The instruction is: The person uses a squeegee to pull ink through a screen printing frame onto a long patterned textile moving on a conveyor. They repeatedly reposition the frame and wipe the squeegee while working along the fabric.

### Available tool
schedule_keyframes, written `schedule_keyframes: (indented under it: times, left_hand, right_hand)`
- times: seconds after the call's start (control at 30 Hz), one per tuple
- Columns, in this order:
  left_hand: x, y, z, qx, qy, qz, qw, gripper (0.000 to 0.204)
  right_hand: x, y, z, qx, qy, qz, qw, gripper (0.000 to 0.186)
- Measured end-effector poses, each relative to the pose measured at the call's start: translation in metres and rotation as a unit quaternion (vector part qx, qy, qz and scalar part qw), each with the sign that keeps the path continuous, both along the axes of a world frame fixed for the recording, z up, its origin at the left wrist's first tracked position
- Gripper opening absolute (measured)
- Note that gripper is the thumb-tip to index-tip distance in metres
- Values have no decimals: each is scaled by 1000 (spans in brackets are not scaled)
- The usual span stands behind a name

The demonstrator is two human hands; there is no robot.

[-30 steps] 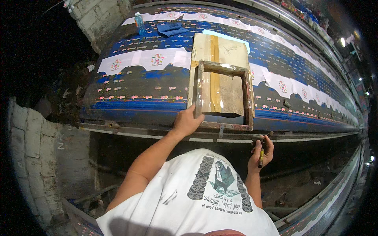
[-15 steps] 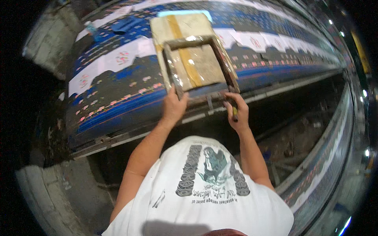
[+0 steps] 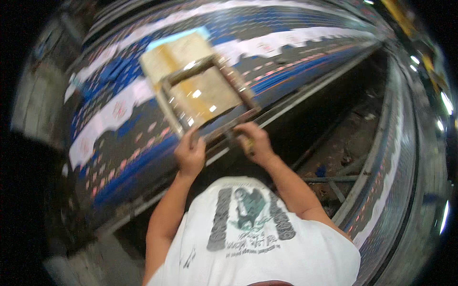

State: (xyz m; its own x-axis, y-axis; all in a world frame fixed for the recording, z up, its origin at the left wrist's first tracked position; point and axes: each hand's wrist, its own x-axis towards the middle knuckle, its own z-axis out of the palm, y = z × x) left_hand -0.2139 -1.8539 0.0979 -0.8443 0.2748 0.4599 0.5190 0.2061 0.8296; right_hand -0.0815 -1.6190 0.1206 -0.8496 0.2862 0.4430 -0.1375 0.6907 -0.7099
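Note:
A rectangular wooden-framed printing screen [image 3: 202, 93] with a glossy tan mesh lies tilted over a long blue, white and pink patterned cloth [image 3: 114, 124] stretched on a table. My left hand [image 3: 190, 155] grips the frame's near edge at its left corner. My right hand [image 3: 254, 141] grips the same near edge at its right end, and a small yellowish object shows between its fingers. The picture is blurred by motion.
The table's metal edge rail [image 3: 305, 97] runs diagonally past my hands. Below it is a dark trench with pipes and debris [image 3: 341, 162]. A second printed cloth strip [image 3: 396, 167] curves along the right. Lights shine at the far right rim.
My right hand has come up from below the table edge and taken hold of the frame's near edge. The view has swung, so the frame now sits tilted and further left.

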Motion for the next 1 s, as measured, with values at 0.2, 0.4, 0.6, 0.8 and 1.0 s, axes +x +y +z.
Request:
schedule_keyframes:
  times: [0.2,0.4,0.6,0.8,1.0]
  left_hand:
    - [-7,21,49,-127,202,-115,964,59]
    - [-15,48,60,-236,227,-274,904,79]
    - [-25,68,55,-314,226,-294,874,61]
    - [-24,78,52,-337,253,-309,852,48]
    - [-23,79,51,-338,272,-293,852,40]
  right_hand:
    - [-14,-4,-4,14,-29,4,999,37]
    - [1,-12,-21,40,24,-38,998,43]
    - [44,-13,-22,-14,5,-113,994,52]
    - [64,-18,-29,22,-48,-142,988,36]
    - [64,-26,-27,90,-6,-141,986,34]
